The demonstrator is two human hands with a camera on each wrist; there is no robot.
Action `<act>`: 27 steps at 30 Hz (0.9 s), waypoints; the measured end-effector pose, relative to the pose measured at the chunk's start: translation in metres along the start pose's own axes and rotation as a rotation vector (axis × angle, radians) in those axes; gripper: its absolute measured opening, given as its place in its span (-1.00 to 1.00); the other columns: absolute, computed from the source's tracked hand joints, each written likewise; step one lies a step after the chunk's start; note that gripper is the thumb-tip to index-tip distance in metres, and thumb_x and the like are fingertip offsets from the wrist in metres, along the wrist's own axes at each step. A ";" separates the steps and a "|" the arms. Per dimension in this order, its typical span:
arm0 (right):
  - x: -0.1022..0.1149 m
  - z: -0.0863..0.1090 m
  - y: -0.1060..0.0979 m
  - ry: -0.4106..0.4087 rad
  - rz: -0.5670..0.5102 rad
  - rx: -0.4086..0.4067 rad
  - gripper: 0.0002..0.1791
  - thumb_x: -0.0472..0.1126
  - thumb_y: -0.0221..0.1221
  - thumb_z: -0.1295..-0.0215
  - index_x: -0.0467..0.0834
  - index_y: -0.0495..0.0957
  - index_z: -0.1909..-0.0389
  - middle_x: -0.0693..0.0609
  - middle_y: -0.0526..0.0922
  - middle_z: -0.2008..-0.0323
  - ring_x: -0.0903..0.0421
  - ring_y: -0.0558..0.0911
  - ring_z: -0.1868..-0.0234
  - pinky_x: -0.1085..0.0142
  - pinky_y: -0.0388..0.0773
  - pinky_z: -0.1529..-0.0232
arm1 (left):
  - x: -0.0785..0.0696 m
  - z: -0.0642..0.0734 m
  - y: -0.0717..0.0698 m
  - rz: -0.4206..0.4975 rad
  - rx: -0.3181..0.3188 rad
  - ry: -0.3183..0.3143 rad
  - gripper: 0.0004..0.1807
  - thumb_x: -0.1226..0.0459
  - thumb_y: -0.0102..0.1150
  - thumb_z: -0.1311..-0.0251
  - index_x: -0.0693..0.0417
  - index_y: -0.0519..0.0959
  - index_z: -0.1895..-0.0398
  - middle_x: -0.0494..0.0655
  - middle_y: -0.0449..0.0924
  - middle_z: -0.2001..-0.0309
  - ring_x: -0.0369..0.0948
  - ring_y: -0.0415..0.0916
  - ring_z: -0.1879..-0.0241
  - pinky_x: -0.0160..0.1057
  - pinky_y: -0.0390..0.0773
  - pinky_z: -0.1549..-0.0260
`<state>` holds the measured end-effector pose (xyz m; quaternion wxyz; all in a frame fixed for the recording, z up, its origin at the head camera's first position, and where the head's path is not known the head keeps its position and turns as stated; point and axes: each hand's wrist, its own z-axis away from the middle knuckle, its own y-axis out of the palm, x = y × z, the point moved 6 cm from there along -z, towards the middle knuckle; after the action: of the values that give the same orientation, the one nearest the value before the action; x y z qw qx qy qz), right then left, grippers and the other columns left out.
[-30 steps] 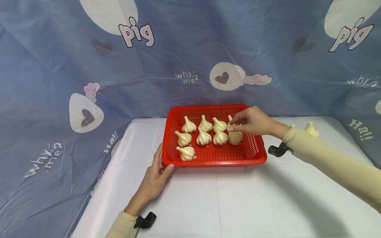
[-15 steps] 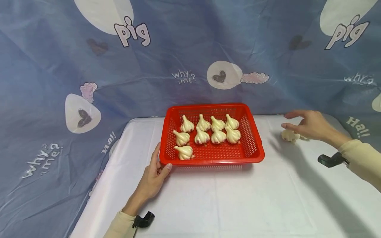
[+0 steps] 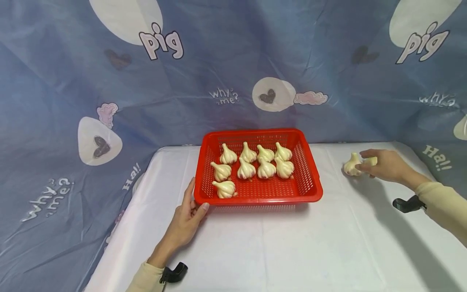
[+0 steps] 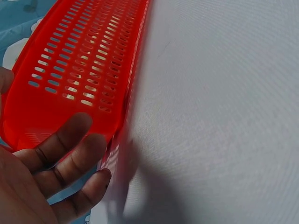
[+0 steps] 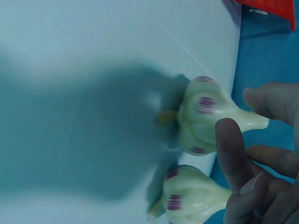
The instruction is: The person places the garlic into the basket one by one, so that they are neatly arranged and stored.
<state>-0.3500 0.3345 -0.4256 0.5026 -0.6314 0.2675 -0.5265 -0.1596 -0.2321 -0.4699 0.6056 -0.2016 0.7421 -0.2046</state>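
Note:
A red plastic basket (image 3: 255, 199) holds several garlic bulbs, such as one (image 3: 224, 189) at its front left. My left hand (image 3: 184, 223) holds the basket's front left corner, thumb at the front rim and fingers along the left side. In the left wrist view, some fingers (image 4: 77, 161) are bent beside the slotted wall. To the right of the basket, my right hand (image 3: 390, 165) reaches over two garlic bulbs on the table. Its thumb and fingers are spread around the neck of the nearer bulb (image 5: 203, 116), with no firm grip visible. The other bulb (image 5: 191, 196) is partly behind the fingers.
A white cloth (image 3: 292, 251) covers the table. Directly behind it hangs a blue printed curtain (image 3: 204, 61), close to the basket's rear rim. Black wrist devices (image 3: 174, 273) sit on both forearms.
My right hand has left the basket, moved right, and lowered to the two bulbs on the table. My left hand stays at the basket corner. The view has shifted slightly.

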 end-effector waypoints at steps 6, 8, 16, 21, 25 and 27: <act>-0.004 0.002 0.011 -0.011 -0.010 0.031 -0.34 -0.10 0.33 -0.45 -0.47 0.44 -0.37 -0.48 0.68 -0.08 0.10 0.76 0.51 -0.41 0.46 -0.15 | -0.001 0.000 -0.001 -0.003 -0.004 0.005 -0.06 0.16 0.20 -0.55 -0.29 -0.16 -0.76 -0.29 0.44 0.52 -0.41 0.29 0.58 -0.34 0.34 0.49; -0.005 0.003 0.013 -0.020 0.001 0.033 -0.32 -0.11 0.35 -0.44 -0.47 0.44 -0.37 -0.50 0.68 -0.07 0.14 0.75 0.51 -0.37 0.52 -0.09 | -0.001 0.000 0.000 -0.002 -0.003 0.005 -0.07 0.16 0.20 -0.55 -0.29 -0.16 -0.76 -0.29 0.44 0.52 -0.41 0.29 0.58 -0.34 0.34 0.48; -0.012 0.002 0.019 -0.007 0.020 0.026 -0.31 -0.04 0.40 -0.41 -0.47 0.47 -0.31 -0.12 0.80 0.40 0.16 0.72 0.54 -0.07 0.61 0.17 | 0.000 0.002 0.000 0.007 -0.002 -0.003 -0.06 0.16 0.21 -0.55 -0.27 -0.16 -0.76 -0.27 0.42 0.51 -0.41 0.27 0.58 -0.35 0.32 0.51; -0.011 0.003 0.023 -0.016 -0.016 0.019 -0.32 -0.02 0.41 -0.40 -0.38 0.48 -0.32 -0.31 0.78 0.16 0.18 0.72 0.53 0.12 0.56 0.25 | 0.000 0.002 0.000 -0.008 -0.004 -0.011 -0.05 0.15 0.22 -0.54 -0.27 -0.16 -0.76 -0.27 0.42 0.51 -0.40 0.28 0.58 -0.35 0.31 0.52; -0.009 0.004 0.026 -0.014 -0.046 0.024 -0.31 -0.01 0.41 -0.40 -0.33 0.44 -0.35 -0.53 0.58 -0.21 0.18 0.75 0.50 0.10 0.58 0.23 | 0.000 0.001 0.000 -0.013 -0.005 -0.007 -0.05 0.15 0.22 -0.54 -0.27 -0.16 -0.76 -0.27 0.42 0.51 -0.40 0.29 0.58 -0.35 0.32 0.53; -0.009 0.003 0.027 -0.013 -0.047 0.022 -0.30 -0.01 0.41 -0.40 -0.32 0.42 -0.35 -0.54 0.55 -0.24 0.17 0.76 0.49 0.08 0.59 0.21 | 0.000 0.001 0.000 -0.011 -0.004 -0.007 -0.05 0.15 0.22 -0.54 -0.27 -0.16 -0.76 -0.27 0.42 0.51 -0.40 0.29 0.58 -0.35 0.32 0.53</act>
<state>-0.3443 0.3339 -0.4536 0.4988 -0.6354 0.2433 -0.5369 -0.1590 -0.2323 -0.4702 0.6067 -0.2077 0.7392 -0.2057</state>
